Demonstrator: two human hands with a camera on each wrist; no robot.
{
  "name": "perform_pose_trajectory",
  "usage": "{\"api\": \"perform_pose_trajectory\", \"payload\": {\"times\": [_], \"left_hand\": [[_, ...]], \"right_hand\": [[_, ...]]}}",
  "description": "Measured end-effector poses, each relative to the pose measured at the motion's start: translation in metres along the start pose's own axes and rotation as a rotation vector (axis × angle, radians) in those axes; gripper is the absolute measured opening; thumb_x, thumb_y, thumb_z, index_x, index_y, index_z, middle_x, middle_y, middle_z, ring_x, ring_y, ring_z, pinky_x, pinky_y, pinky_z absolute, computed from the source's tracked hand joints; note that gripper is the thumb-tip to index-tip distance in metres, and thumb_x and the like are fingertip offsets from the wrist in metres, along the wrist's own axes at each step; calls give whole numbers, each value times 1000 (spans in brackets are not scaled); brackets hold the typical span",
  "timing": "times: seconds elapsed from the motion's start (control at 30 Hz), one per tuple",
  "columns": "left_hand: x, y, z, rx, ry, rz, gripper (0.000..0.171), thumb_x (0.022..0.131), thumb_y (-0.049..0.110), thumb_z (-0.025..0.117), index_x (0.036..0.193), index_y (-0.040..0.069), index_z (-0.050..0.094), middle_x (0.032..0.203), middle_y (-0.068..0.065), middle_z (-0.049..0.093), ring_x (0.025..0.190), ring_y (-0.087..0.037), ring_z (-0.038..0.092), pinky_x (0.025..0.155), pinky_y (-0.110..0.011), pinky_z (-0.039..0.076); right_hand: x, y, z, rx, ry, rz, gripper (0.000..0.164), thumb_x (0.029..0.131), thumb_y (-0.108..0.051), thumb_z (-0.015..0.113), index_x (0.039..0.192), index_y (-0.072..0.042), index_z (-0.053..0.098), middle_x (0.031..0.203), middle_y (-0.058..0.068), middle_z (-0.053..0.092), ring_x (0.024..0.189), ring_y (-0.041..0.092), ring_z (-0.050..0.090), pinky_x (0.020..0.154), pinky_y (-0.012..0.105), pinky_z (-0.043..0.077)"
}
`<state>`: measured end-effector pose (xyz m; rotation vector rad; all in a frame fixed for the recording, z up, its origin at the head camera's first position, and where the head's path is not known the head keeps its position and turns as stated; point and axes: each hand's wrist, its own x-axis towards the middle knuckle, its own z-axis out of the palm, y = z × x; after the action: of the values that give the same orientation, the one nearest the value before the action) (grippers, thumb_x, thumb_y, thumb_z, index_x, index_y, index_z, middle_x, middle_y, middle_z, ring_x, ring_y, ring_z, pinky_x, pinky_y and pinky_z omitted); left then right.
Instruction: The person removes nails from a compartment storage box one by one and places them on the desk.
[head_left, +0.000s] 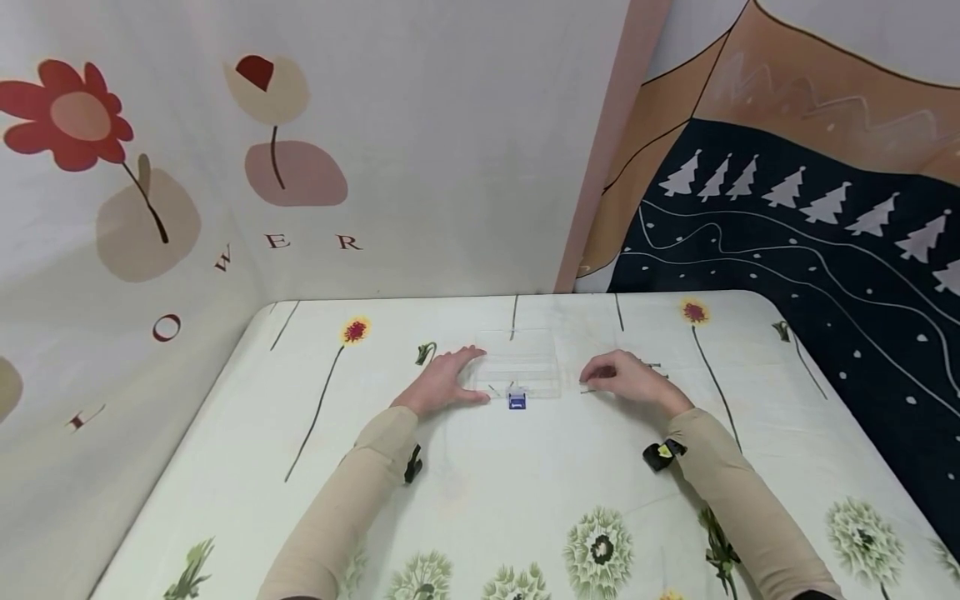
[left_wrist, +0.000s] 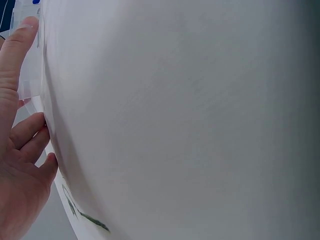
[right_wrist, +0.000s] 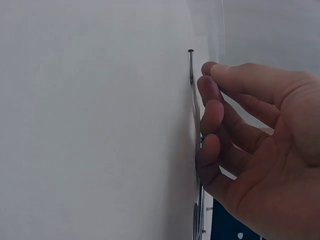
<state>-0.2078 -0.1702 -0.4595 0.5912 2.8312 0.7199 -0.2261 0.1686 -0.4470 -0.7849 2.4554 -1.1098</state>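
Note:
A clear plastic compartment box (head_left: pixel 517 367) with a blue latch (head_left: pixel 517 401) lies flat on the table; a few thin pieces show near its front edge. My left hand (head_left: pixel 446 385) rests at the box's left side, thumb and fingers spread and nearly straight; the left wrist view shows the thumb (left_wrist: pixel 19 55) beside the clear wall. To the right of the box, my right hand (head_left: pixel 626 377) is low over the table with bent fingers. A metal nail (right_wrist: pixel 191 67) lies just beyond its fingertips. More thin metal nails (right_wrist: pixel 201 215) lie below that hand. Nothing shows between its fingers.
The table has a white cloth (head_left: pixel 517 467) printed with flowers and dandelions. A white patterned curtain (head_left: pixel 450 150) hangs behind and to the left. A dark cloth with printed trees (head_left: pixel 795 242) hangs at the right. Black straps (head_left: pixel 660 456) sit at the wrists.

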Motion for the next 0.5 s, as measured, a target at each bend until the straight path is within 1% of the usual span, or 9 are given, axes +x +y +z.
{"api": "perform_pose_trajectory", "payload": {"times": [0.27, 0.37, 0.5], "left_hand": [[0, 1, 0, -5, 2, 0, 86, 64, 54, 71, 135, 15, 40, 140, -9, 33, 126, -28, 31, 102, -42, 24], [0, 0, 0, -2, -1, -6, 87, 64, 55, 71, 135, 16, 39, 140, -9, 33, 126, -28, 30, 102, -42, 24], [0, 0, 0, -4, -3, -12, 86, 64, 55, 71, 135, 16, 39, 140, -8, 33, 127, -27, 30, 103, -41, 24]], "right_hand": [[0, 2, -1, 19, 35, 7, 13, 85, -11, 60, 96, -8, 66, 96, 3, 63, 83, 17, 54, 73, 33, 44], [1, -3, 1, 30, 36, 5, 14, 85, -12, 60, 97, -7, 66, 98, 4, 63, 83, 17, 53, 72, 32, 43], [4, -12, 4, 29, 35, 11, 15, 86, -11, 59, 99, -8, 66, 98, 3, 63, 83, 17, 53, 71, 31, 44]]}}
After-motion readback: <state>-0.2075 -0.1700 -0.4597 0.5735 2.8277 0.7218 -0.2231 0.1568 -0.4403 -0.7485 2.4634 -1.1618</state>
